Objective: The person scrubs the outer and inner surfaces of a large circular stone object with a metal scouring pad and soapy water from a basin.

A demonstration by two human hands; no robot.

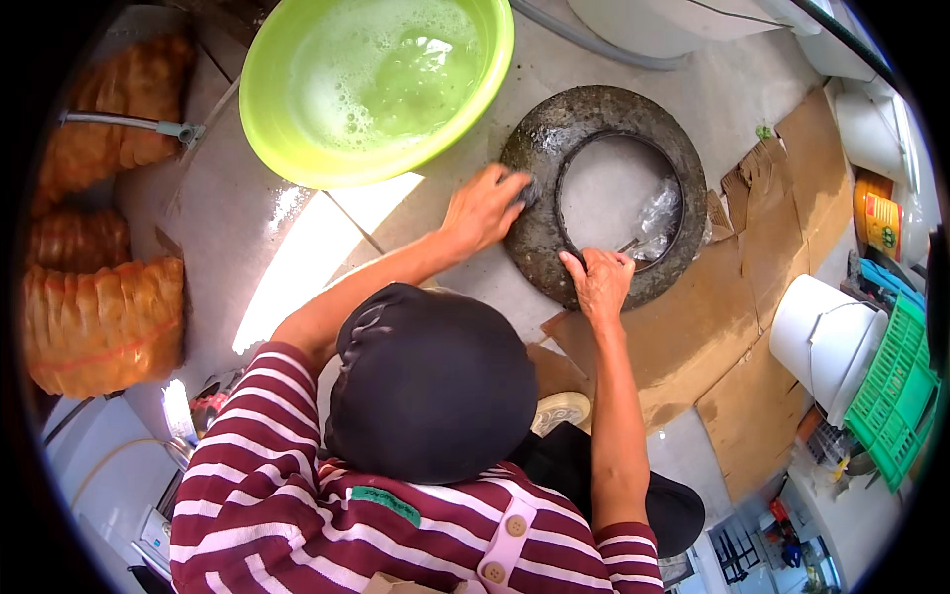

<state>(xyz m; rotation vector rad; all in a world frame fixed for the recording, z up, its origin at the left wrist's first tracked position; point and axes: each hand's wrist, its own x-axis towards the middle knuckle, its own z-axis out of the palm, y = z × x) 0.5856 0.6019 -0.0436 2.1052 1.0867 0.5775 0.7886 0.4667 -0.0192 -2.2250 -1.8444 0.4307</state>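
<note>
A broad, dark, grimy ring (pixel 663 119) with a raised inner rim lies on the floor ahead of me. My left hand (pixel 485 210), slightly smeared by motion, is closed around a small dark grey scouring pad (pixel 529 191) and presses it on the ring's left side. On the near side, my right hand (pixel 602 282) grips the ring at its inner rim, fingers over the edge of the hole. Inside the hole lies something clear and shiny (pixel 658 220), like crumpled plastic or water; I cannot tell which.
A lime-green basin (pixel 257 124) of sudsy water stands at the upper left. Flattened cardboard (pixel 693 342) covers the floor at right, near a white bucket (pixel 816 337) and a green crate (pixel 896 381). Orange net sacks (pixel 104 332) line the left. My black-clad knee (pixel 430 386) rises in front.
</note>
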